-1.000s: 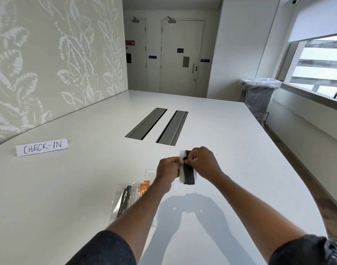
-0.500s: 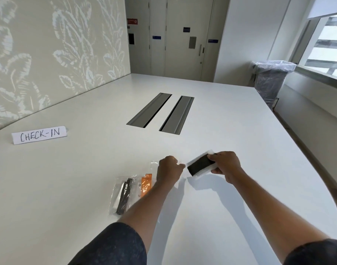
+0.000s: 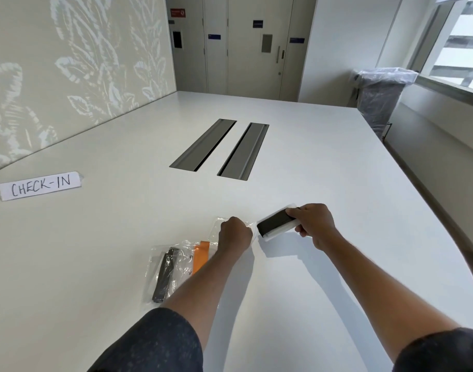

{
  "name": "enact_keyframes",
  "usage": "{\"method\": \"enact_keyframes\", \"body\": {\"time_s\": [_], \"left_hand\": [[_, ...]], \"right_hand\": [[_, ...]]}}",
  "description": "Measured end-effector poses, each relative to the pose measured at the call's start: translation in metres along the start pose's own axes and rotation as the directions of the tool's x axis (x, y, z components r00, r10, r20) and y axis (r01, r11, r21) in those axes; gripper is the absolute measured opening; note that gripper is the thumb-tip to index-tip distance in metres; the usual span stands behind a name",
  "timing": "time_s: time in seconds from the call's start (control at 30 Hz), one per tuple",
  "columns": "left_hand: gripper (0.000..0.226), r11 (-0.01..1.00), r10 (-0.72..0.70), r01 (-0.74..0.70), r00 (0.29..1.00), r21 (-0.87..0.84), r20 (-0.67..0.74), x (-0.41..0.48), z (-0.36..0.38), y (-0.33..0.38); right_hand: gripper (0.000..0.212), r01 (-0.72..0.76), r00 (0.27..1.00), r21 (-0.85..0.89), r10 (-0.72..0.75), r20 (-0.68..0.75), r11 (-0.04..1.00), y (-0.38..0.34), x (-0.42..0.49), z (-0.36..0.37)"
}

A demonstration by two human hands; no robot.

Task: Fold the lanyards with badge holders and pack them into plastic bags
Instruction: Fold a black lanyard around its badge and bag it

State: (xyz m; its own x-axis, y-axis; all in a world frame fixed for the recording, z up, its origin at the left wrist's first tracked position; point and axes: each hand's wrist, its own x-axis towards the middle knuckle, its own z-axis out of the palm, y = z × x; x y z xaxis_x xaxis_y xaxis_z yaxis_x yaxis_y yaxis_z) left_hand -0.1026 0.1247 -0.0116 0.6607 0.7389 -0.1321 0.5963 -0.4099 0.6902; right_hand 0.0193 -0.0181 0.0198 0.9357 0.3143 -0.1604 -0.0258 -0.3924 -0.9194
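Reading across from the left, I count one handwritten CHECK-IN sign [image 3: 39,186] on the tabletop [image 3: 337,264]. Then come two packed bags lying beside the left forearm: one bag with a black lanyard [image 3: 164,275] and, touching it on the right, one bag with an orange lanyard [image 3: 200,256]. Farther back, two cable slots [image 3: 203,145] are set into the middle of the tabletop.

My left hand [image 3: 235,234] is curled into a fist on one empty bag [image 3: 216,225], whose clear plastic shows on both sides of the knuckles. It looks to be pinching the bag, though the fingers are hidden from me. Just beside it is one folded lanyard bundle [image 3: 274,224], a black strap against its clear badge holder. My right hand [image 3: 314,224] grips the bundle at one end and holds it above the surface, judging by its shadow. One lined bin [image 3: 380,95] stands beyond the right edge.

I judge the step in hand to be bagging a third lanyard: the folding looks done, the insertion not yet begun. The next move calls for the left hand to open the bag's mouth and hold it. The right hand then steers the bundle's free end in without letting the fold spring loose.
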Motion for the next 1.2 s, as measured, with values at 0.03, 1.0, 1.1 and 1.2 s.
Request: {"method": "enact_keyframes", "body": {"time_s": [0.03,1.0,1.1,1.2], "left_hand": [[0.021,1.0,0.013,-0.013,1.0,0.015,-0.007,-0.002,-0.001,0.0],[0.029,0.914,0.257,-0.297,0.951,-0.276,-0.172,-0.074,-0.021,0.053],[0.023,0.922,0.164,-0.213,0.971,-0.322,-0.172,-0.081,-0.028,0.056],[0.024,0.909,0.101,-0.134,0.99,-0.394,-0.102,-0.08,-0.036,0.051]], "right_hand": [[0.028,0.013,1.0,-0.014,-0.013,0.01,1.0,-0.002,-0.002,0.001],[0.02,-0.011,0.977,-0.008,0.013,0.214,1.0,-0.033,-0.088,0.018],[0.028,-0.028,0.935,-0.025,0.035,0.353,0.999,-0.035,-0.092,0.018],[0.023,-0.002,0.858,0.067,-0.032,0.513,0.998,-0.034,-0.091,0.015]]}}
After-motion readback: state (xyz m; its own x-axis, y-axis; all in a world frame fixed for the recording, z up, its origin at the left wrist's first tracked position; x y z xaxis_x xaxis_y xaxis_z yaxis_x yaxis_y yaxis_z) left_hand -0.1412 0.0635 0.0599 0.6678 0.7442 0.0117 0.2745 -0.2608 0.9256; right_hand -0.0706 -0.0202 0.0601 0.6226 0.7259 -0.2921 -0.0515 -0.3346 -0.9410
